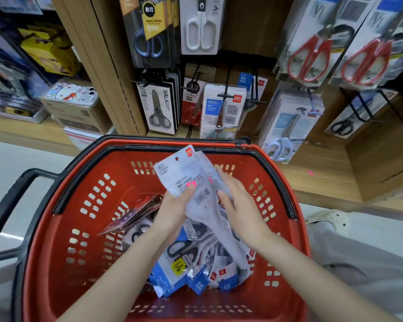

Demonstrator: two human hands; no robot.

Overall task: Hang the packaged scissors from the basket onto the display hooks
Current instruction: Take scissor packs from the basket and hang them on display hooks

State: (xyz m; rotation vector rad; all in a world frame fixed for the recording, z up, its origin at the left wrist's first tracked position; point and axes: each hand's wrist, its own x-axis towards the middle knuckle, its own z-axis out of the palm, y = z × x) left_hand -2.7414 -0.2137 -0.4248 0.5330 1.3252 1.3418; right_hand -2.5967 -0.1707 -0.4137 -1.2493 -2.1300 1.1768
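Now, your left hand [172,210] pinches a pack [184,173] of scissors, thumb curled onto its front. It is held just above the basket [56,228], near you and not yet on the hooks [228,96] of the far display. Your right hand [240,205] lies with nearly straight fingers against the pack's right edge, gripping nothing.

A second pack seems to cling behind the first, though blur makes that hard to tell. If you lift both, one may drop onto the heap [196,263]. The film looks slick, so a thumb pinch alone could let it slide. The hang hole is at the far end from your grip, so the pack may flop as you aim.

Your pack's top corner carries a red "deli" tag [189,151]. On the display you can read "SALA" on one card [161,108] and "210mm" beside it.
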